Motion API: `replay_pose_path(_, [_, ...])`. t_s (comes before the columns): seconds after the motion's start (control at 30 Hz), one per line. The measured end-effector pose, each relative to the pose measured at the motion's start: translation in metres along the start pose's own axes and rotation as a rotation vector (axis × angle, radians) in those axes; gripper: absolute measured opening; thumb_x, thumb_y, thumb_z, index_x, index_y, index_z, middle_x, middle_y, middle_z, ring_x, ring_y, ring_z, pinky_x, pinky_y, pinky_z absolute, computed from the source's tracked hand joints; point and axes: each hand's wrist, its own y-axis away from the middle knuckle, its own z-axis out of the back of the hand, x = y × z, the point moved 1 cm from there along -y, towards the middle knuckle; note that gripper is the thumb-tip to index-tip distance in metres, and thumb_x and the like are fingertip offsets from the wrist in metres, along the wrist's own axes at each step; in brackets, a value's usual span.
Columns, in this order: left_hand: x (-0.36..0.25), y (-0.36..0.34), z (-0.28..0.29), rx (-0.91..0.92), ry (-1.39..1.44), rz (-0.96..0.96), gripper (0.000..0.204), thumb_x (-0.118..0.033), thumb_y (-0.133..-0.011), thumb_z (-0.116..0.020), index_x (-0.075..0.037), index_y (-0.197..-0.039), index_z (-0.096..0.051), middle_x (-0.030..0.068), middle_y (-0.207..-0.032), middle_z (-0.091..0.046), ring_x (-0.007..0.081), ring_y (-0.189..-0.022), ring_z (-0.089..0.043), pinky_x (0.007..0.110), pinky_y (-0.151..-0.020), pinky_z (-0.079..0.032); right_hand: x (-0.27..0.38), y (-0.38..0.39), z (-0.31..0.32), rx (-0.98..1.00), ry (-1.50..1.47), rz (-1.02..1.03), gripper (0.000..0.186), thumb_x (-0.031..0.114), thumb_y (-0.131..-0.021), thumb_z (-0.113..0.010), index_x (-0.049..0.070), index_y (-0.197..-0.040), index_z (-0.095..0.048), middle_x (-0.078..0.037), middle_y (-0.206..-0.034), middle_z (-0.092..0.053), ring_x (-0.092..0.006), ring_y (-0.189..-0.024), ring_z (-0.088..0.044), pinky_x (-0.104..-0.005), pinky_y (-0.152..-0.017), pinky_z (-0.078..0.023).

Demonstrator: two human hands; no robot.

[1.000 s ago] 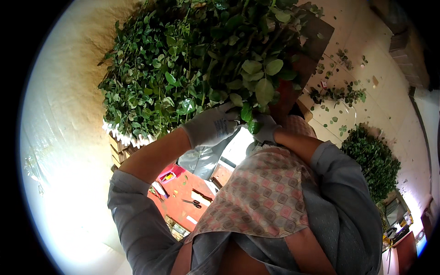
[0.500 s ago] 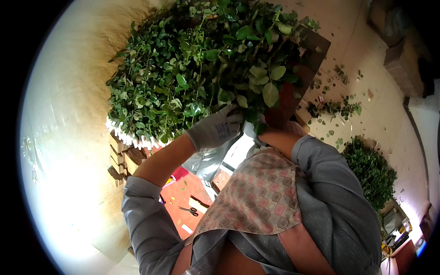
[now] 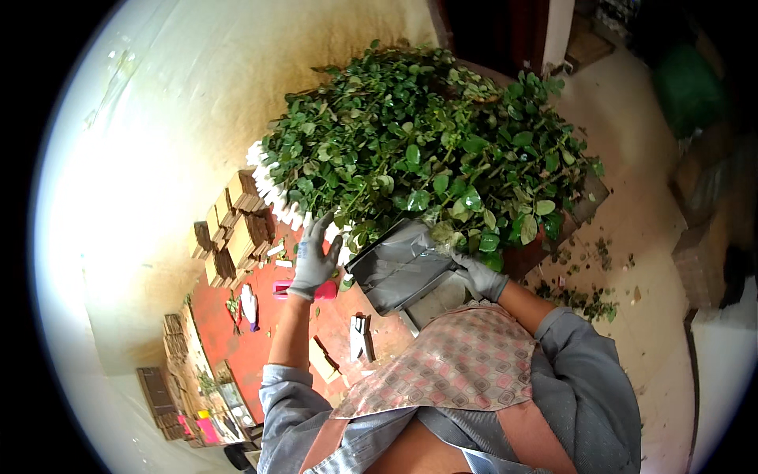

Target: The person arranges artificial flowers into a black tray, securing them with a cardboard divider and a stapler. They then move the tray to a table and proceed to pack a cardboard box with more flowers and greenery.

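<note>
The leafy stems (image 3: 418, 158) lie heaped toward the far right corner of the tabletop (image 3: 229, 341), and I seem between grasps, my left hand (image 3: 313, 263) spread and empty, my right hand (image 3: 480, 276) beside them, its grip hidden, so lifting any calls for a fresh hold.

Left hand (image 3: 313, 265) splayed, right hand (image 3: 482, 276) angled inward

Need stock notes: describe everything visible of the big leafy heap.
The leafy heap is a broad, dense mound of green foliage, glossy in places, dark to pale. Stubby white ends line its left side. It lies on the far part of the red table, just beyond a grey tray. The gloved right hand is at its near edge; the gloved left hand, spread open, is near the white ends. Whether either touches it is unclear.
</note>
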Motion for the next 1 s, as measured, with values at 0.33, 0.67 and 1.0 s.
replay_pose_path(0.33, [0.020, -0.073, -0.109, 0.211, -0.173, 0.172, 0.137, -0.055, -0.059, -0.091, -0.008, -0.163, -0.015, 0.0242, -0.162, -0.027, 0.0461, -0.147, -0.029, 0.062, -0.119, -0.025, 0.039, -0.014, -0.015, 0.042, 0.389, 0.420, 0.034, 0.014, -0.103, -0.054, 0.000, -0.133, -0.062, -0.012, -0.144, -0.058, -0.0229, -0.137, -0.049, -0.0358, -0.119, -0.034])
replay_pose_path(0.67, [-0.002, -0.127, -0.143, 0.467, -0.609, 0.266, 0.130, -0.062, -0.072, -0.078, -0.012, -0.166, -0.004, 0.0237, -0.171, -0.005, 0.0521, -0.154, -0.012, 0.070, -0.118, -0.014, -0.010, -0.022, -0.003, -0.152, -0.434, -0.219, 0.040, 0.029, -0.102, -0.058, 0.002, -0.130, -0.066, -0.007, -0.130, -0.068, -0.0199, -0.119, -0.063, -0.0348, -0.109, -0.046])
replay_pose_path(1.0, [0.041, -0.163, -0.152, 0.671, -0.458, 0.365, 0.123, -0.060, -0.069, -0.080, 0.000, -0.161, -0.023, 0.0243, -0.140, -0.055, 0.0345, -0.128, -0.057, 0.042, -0.106, -0.046, -0.021, -0.010, 0.013, 0.025, 0.082, -0.030, 0.045, 0.026, -0.105, -0.046, -0.002, -0.138, -0.059, -0.012, -0.139, -0.062, -0.0224, -0.128, -0.057, -0.0363, -0.113, -0.040])
